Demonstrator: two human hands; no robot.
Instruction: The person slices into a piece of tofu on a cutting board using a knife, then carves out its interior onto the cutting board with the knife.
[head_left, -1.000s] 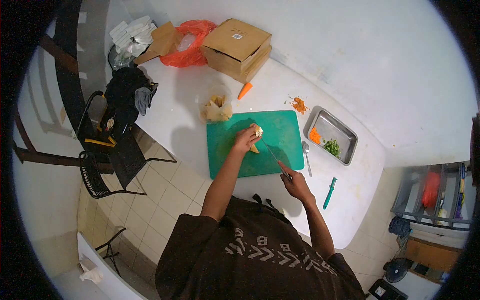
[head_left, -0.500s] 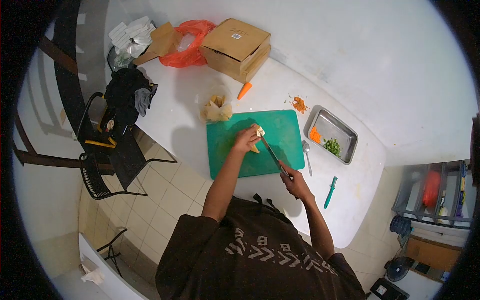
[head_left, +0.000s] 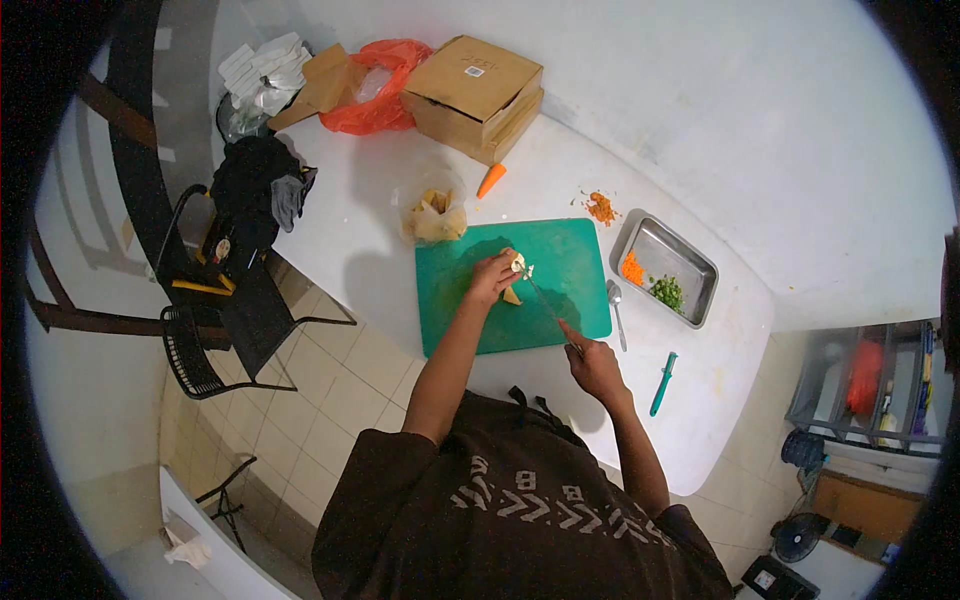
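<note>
My left hand (head_left: 490, 276) is closed around a pale yellow piece of food (head_left: 518, 262) with a whitish cut face, over the green cutting board (head_left: 450, 320). In my right hand (head_left: 597, 368) is a knife (head_left: 547, 302), gripped by the handle. Its blade, seen nearly edge-on, points up and left, with the tip close to the held piece. Small white bits show beside the tip. Another yellowish piece (head_left: 512, 296) lies on the board just below my left hand. The exact kind of food is too small to make out.
Behind the board stand a plastic bag of yellowish pieces (head_left: 437, 215) and a carrot (head_left: 491, 181). To the right are a metal tray (head_left: 690, 262) with chopped orange and green vegetables, a spoon (head_left: 617, 312), a green peeler (head_left: 663, 384) and orange scraps (head_left: 601, 208). Cardboard boxes (head_left: 478, 90) sit farther back.
The knife has turned so that its blade looks thinner, and my right hand has shifted slightly. White bits now show apart from the held piece. My left hand stays nearly in place.
</note>
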